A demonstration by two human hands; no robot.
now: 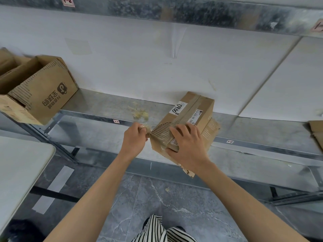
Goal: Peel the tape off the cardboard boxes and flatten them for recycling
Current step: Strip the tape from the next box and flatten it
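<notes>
Cardboard, brown and taped shut: the small box point(190, 110) sits at the front edge of the metal shelf point(97, 105), right of its middle. It is tilted, and its near corner hangs out past that edge. I see the right hand point(187, 144) clasping that near end, fingers spread over the ribbed top and the thumb pressed against the near face. The left hand point(135, 137) is just beside the box's left corner, its fingers closed in a pinch on a crumpled piece of clear tape point(146, 127). The piece seems to run to the box's corner, though I cannot tell for sure. A strip of tape runs along the box's top, with a white label point(179, 107) beside it.

Pale tape scraps point(139, 113) lie on the shelf just behind the left hand. At the shelf's left end an open box point(43, 91) juts out over the front edge, its flaps up. A flat piece of cardboard point(317, 131) shows at the shelf's right end. A white table point(21, 163) fills the lower left corner of my view, above a grey stone floor point(139, 198). Striped trousers point(160, 229) show at the bottom.
</notes>
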